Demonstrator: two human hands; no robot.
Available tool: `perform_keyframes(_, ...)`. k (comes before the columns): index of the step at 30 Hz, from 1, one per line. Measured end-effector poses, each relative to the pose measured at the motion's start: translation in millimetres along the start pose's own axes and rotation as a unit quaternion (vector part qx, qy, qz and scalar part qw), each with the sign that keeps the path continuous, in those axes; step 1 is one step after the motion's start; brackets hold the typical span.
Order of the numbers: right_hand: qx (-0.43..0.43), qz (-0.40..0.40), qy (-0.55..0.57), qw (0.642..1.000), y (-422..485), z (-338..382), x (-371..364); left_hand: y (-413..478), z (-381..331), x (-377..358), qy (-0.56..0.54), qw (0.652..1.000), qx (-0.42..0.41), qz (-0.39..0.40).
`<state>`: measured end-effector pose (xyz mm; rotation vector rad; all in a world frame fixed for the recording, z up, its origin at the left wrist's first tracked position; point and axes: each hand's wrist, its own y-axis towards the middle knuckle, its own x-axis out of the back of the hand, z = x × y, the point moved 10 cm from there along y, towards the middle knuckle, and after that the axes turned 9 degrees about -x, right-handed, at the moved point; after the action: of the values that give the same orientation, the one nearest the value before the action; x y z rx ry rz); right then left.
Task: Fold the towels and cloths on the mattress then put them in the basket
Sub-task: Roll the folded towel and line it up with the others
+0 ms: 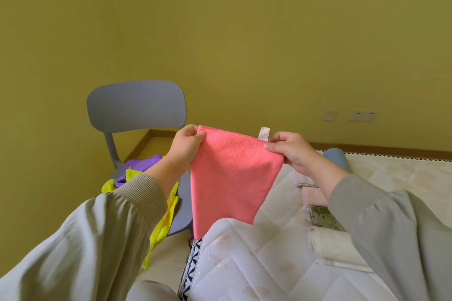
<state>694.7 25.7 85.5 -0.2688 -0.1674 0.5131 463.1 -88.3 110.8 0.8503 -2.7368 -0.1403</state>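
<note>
Leftward, cloths [141, 164] on grey chair [135, 105]

The person wears a loose, pale grey-green top. The left sleeve [80, 239] is wide and baggy, of smooth, faintly sheened fabric gathered in soft folds. It ends in a ribbed knit left cuff [144, 193] of a slightly darker, warmer grey. The right sleeve [403, 227] is of the same fabric, with a matching ribbed right cuff [347, 193] close at the wrist. The left hand [187, 145] and right hand [292, 151] are bare beyond the cuffs. At the lower edge shows a rounded patch of like-coloured garment [151, 291].
</note>
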Motion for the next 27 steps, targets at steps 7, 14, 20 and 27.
perform_keyframes(7, 0.004, 0.065, 0.055, 0.996, 1.6, 7.4, -13.0, -2.8, 19.3, 6.1, -0.041, 0.998, 0.049, -0.003)
perform_keyframes(14, -0.018, 0.073, 0.069, 0.995, 0.2, 5.5, -19.6, -4.4, 22.0, 6.7, -0.051, 0.997, 0.055, 0.003)
perform_keyframes(20, 0.001, 0.046, -0.009, 0.999, 1.4, 3.8, -20.0, -4.3, 23.1, 3.9, -0.049, 0.997, 0.052, 0.011)
perform_keyframes(27, 0.058, 0.015, -0.125, 0.990, 2.6, 14.9, -15.5, -4.5, 21.9, 0.2, -0.056, 0.997, 0.049, 0.017)
